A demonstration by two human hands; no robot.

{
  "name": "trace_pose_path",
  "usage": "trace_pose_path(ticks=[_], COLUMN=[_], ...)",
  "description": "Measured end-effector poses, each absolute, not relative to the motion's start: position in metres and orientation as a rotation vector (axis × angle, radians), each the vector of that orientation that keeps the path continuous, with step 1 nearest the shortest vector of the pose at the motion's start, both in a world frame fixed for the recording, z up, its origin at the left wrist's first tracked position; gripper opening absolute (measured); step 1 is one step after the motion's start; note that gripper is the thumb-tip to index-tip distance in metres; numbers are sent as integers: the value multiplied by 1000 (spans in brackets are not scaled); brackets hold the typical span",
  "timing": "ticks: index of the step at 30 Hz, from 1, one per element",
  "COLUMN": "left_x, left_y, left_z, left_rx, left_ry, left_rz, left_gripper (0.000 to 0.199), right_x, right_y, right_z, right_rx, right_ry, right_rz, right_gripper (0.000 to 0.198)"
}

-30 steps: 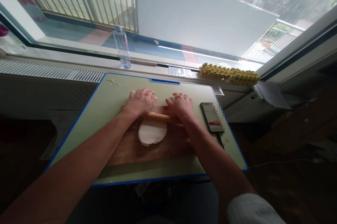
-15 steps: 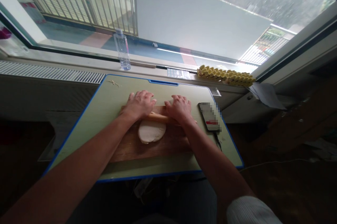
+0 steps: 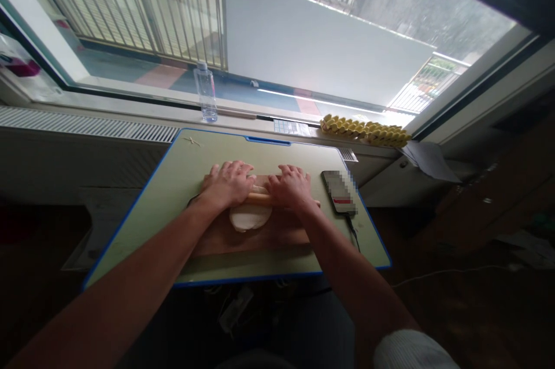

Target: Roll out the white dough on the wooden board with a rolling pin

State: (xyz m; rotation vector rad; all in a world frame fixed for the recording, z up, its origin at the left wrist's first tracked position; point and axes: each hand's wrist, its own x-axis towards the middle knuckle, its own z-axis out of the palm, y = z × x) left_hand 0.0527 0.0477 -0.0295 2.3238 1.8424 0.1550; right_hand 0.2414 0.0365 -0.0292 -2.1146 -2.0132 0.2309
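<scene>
A wooden rolling pin (image 3: 259,199) lies across a flat, pale piece of dough (image 3: 250,218) on a brown wooden board (image 3: 243,239). My left hand (image 3: 227,183) presses down on the pin's left part, fingers spread flat. My right hand (image 3: 289,187) presses on its right part the same way. The dough shows on both sides of the pin, mostly on the near side. The board rests on a pale green table with a blue rim (image 3: 182,155).
A phone (image 3: 339,192) with a cable lies on the table right of the board. On the window sill behind stand a clear plastic bottle (image 3: 205,92) and a row of yellow objects (image 3: 365,129). Dark floor surrounds the table.
The pin and both hands have rolled back toward me, onto the dough; a little dough now shows beyond the pin. The camera view has tilted up.
</scene>
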Motion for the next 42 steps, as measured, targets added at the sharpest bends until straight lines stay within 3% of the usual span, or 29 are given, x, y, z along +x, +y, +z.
trace_pose_path(ticks=[18,42], left_x=[52,52], left_y=[-2,42], left_z=[-33,-31], left_rx=[2448,2297], left_ry=[1940,1836], left_rz=[237,139], left_gripper=[57,66], right_x=[237,240], right_y=[-6,30], right_z=[-24,-27], right_rx=[-2103,-2026], right_ry=[-2107,-2032], right_rz=[191,140], right_gripper=[54,45])
